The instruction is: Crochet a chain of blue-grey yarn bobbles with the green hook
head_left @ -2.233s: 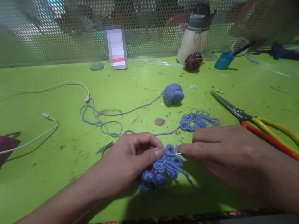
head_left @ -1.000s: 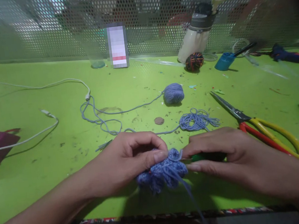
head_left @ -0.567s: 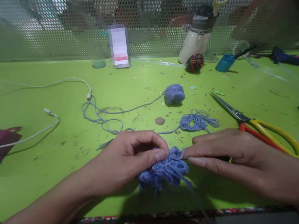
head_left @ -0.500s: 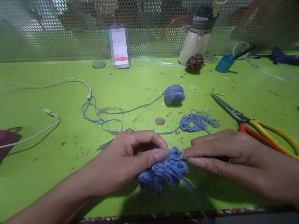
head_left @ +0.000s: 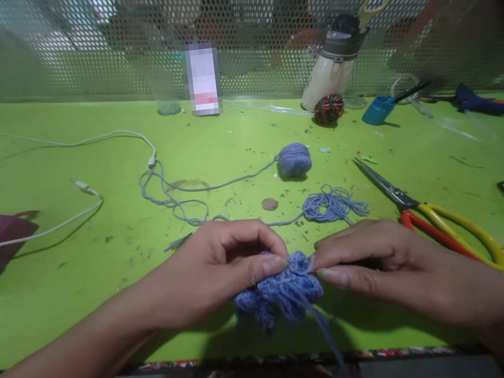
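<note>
A blue crocheted piece (head_left: 286, 291) with curled, petal-like lobes is held just above the front of the table. My left hand (head_left: 228, 264) pinches its upper edge between thumb and forefinger. At the piece's right end, my right hand (head_left: 379, 265) has thumb and forefinger closed on a thin crochet hook, mostly hidden by the fingers; its tip is at the stitches. A blue yarn strand (head_left: 325, 332) hangs from the piece over the table edge. Beyond my hands lie a loose tangle of blue yarn (head_left: 329, 203) and a small blue yarn ball (head_left: 294, 160).
Scissors (head_left: 417, 203) with red and yellow handles lie right of my right hand. Further back stand a bottle (head_left: 327, 74), a dark multicoloured yarn ball (head_left: 328, 110) and a blue pot (head_left: 377, 111). A purple power strip (head_left: 7, 238) and white cable (head_left: 111, 134) are at left.
My right fingers have shifted slightly left and stay at the piece's end. The piece has tilted a little, and the whole view has moved slightly.
</note>
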`<state>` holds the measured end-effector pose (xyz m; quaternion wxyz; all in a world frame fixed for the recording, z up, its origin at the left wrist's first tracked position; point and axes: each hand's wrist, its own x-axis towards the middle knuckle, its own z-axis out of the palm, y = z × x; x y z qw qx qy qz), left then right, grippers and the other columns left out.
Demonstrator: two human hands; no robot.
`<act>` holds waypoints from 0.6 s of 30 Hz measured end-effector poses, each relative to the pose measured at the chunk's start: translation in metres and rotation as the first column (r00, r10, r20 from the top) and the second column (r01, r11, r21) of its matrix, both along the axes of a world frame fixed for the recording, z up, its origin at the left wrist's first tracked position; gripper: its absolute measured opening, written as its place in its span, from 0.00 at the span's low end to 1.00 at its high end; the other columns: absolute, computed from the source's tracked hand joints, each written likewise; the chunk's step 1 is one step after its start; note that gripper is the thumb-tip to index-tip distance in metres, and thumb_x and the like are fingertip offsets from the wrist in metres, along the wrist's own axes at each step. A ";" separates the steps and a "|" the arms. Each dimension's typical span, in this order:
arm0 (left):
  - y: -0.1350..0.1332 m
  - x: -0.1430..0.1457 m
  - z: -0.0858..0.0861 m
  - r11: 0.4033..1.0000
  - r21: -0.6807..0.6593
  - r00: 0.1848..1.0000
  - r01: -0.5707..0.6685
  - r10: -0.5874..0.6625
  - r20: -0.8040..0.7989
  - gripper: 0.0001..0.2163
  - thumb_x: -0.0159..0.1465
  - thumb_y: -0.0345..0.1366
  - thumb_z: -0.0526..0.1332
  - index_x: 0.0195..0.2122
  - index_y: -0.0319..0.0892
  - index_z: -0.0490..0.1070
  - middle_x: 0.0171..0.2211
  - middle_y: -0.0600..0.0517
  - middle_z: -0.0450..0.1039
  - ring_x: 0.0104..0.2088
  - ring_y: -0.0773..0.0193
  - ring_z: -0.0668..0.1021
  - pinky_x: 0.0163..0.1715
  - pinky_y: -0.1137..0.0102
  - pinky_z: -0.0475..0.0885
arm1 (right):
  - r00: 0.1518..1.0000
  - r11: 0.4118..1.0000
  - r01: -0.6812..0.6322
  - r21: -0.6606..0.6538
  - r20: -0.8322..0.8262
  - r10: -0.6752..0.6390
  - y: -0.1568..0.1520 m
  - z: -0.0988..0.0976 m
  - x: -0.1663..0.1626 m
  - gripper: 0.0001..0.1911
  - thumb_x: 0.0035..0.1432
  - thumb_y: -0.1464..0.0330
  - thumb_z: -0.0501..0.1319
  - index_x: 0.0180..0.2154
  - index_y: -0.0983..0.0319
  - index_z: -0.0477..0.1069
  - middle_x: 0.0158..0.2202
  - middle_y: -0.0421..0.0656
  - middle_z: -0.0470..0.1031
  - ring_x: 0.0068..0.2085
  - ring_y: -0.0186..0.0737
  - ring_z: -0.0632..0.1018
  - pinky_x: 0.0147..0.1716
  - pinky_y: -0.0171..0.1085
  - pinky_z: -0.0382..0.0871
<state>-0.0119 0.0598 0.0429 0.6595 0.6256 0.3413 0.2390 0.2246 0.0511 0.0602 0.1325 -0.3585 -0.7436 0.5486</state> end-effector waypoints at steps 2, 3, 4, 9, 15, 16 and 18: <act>0.000 0.000 0.000 1.000 0.000 1.000 0.001 -0.001 0.010 0.06 0.64 0.36 0.62 0.33 0.39 0.73 0.29 0.55 0.69 0.30 0.70 0.68 0.30 0.73 0.63 | 1.000 1.000 -0.006 0.030 -0.009 0.006 0.000 0.000 0.000 0.12 0.66 0.67 0.57 0.30 0.62 0.71 0.24 0.35 0.64 0.26 0.28 0.65 0.25 0.28 0.59; -0.001 0.000 0.000 1.000 0.002 1.000 0.003 -0.003 0.014 0.06 0.64 0.36 0.62 0.33 0.39 0.73 0.29 0.55 0.69 0.30 0.70 0.68 0.31 0.73 0.64 | 1.000 0.999 -0.011 0.038 -0.013 0.012 0.001 -0.001 0.000 0.12 0.66 0.67 0.57 0.30 0.62 0.71 0.24 0.35 0.64 0.26 0.28 0.65 0.25 0.28 0.59; -0.001 0.000 0.000 1.000 0.003 1.000 0.006 -0.006 0.016 0.06 0.64 0.36 0.62 0.34 0.39 0.73 0.29 0.55 0.69 0.30 0.70 0.69 0.31 0.74 0.64 | 1.000 0.999 -0.017 0.045 -0.015 0.018 0.001 -0.001 0.000 0.12 0.66 0.67 0.56 0.31 0.62 0.72 0.24 0.35 0.65 0.26 0.28 0.65 0.24 0.28 0.59; -0.001 0.000 0.001 1.000 0.009 0.999 -0.001 0.001 0.032 0.05 0.64 0.35 0.61 0.34 0.39 0.72 0.30 0.56 0.69 0.30 0.71 0.69 0.31 0.75 0.63 | 1.000 0.989 -0.008 0.149 -0.006 0.009 0.000 -0.001 -0.001 0.11 0.66 0.68 0.57 0.31 0.62 0.73 0.24 0.36 0.70 0.25 0.29 0.69 0.23 0.28 0.61; 0.001 0.001 0.002 0.999 -0.029 1.000 -0.029 0.029 0.011 0.05 0.65 0.34 0.61 0.34 0.38 0.72 0.27 0.58 0.66 0.27 0.73 0.66 0.27 0.75 0.60 | 0.998 0.745 0.040 0.665 0.013 -0.066 -0.008 -0.004 0.000 0.10 0.63 0.77 0.57 0.42 0.62 0.75 0.28 0.40 0.74 0.30 0.32 0.73 0.29 0.32 0.64; 0.001 0.001 0.002 0.999 -0.025 1.000 -0.031 0.031 0.005 0.05 0.65 0.34 0.61 0.34 0.39 0.71 0.27 0.58 0.66 0.27 0.73 0.65 0.27 0.75 0.60 | 0.997 0.688 0.020 0.726 0.037 -0.068 -0.009 -0.004 0.001 0.11 0.63 0.77 0.56 0.43 0.62 0.74 0.28 0.41 0.73 0.29 0.33 0.72 0.27 0.32 0.62; 0.001 0.002 0.001 0.999 -0.016 1.000 -0.031 0.031 -0.003 0.05 0.65 0.34 0.60 0.34 0.39 0.71 0.27 0.58 0.66 0.27 0.73 0.65 0.26 0.75 0.59 | 0.992 0.600 -0.041 0.799 0.103 -0.069 -0.010 -0.004 0.005 0.12 0.64 0.77 0.54 0.43 0.64 0.74 0.28 0.42 0.71 0.27 0.33 0.70 0.24 0.33 0.58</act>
